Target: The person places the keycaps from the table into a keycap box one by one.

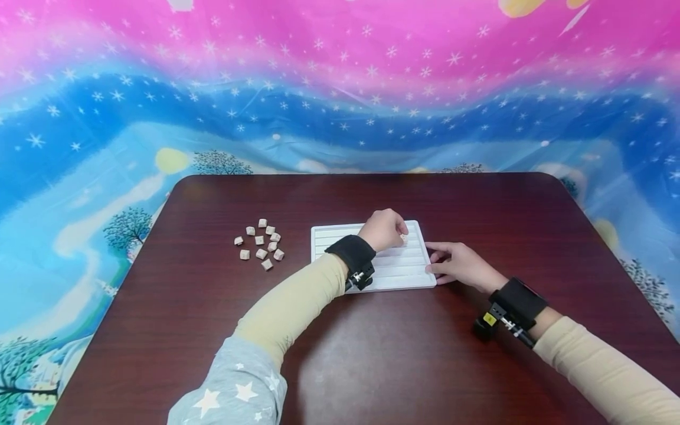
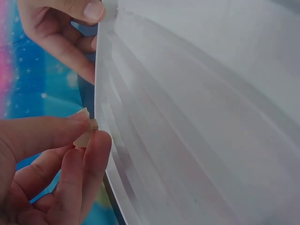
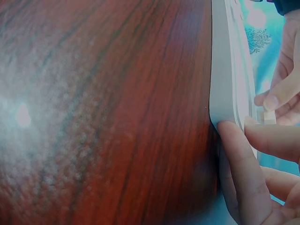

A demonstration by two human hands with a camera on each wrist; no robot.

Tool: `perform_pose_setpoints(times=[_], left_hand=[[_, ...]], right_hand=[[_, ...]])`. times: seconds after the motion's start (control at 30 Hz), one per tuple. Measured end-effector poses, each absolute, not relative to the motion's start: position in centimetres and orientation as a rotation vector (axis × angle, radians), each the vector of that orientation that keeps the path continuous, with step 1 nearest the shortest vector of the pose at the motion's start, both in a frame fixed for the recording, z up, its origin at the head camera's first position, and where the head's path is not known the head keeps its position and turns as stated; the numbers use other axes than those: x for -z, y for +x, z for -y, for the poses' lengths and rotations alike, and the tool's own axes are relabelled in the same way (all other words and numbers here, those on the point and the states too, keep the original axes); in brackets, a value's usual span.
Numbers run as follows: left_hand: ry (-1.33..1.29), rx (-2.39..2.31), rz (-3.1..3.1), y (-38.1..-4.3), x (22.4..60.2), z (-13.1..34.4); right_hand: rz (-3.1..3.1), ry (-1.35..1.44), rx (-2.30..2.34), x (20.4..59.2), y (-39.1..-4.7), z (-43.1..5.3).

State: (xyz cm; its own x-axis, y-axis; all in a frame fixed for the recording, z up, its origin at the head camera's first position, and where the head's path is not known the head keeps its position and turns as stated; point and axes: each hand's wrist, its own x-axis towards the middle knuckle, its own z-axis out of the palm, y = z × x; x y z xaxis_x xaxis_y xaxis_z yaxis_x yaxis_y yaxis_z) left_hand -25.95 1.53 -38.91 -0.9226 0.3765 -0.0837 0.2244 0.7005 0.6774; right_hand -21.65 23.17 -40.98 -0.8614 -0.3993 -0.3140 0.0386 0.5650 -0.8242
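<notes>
My left hand (image 1: 382, 229) reaches over the far right part of a white ridged tray (image 1: 398, 273). Between its thumb and fingertips it pinches a small cream keycap (image 2: 82, 138), held close to the tray's rim in the left wrist view. My right hand (image 1: 463, 267) grips the tray's right edge, thumb at the upper rim and a finger against the outer side, as the right wrist view (image 3: 246, 164) shows. Left of the tray, several loose cream keycaps (image 1: 259, 240) lie scattered on the table. My left forearm hides part of the tray's left side.
The tray lies on a dark red-brown wooden table (image 1: 382, 354) with rounded far corners. Behind and beside the table hangs a pink and blue cloth (image 1: 319, 88) with snowflakes and trees. Black straps with cameras (image 1: 517, 304) sit on both wrists.
</notes>
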Motion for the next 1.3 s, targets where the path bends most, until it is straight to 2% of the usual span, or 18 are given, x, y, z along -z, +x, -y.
perform_pose_setpoints(times=[0.43,1.3], left_hand=[[0.412,-0.854,-2.736,-26.1,39.7,-3.3],[0.453,-0.865,-2.741,-26.6,39.6,-4.7]], right_hand=[[-2.324,-0.289,1.245,41.3,-21.4,-23.1],[-2.326,-0.313,1.244,41.0,-21.8,-23.4]])
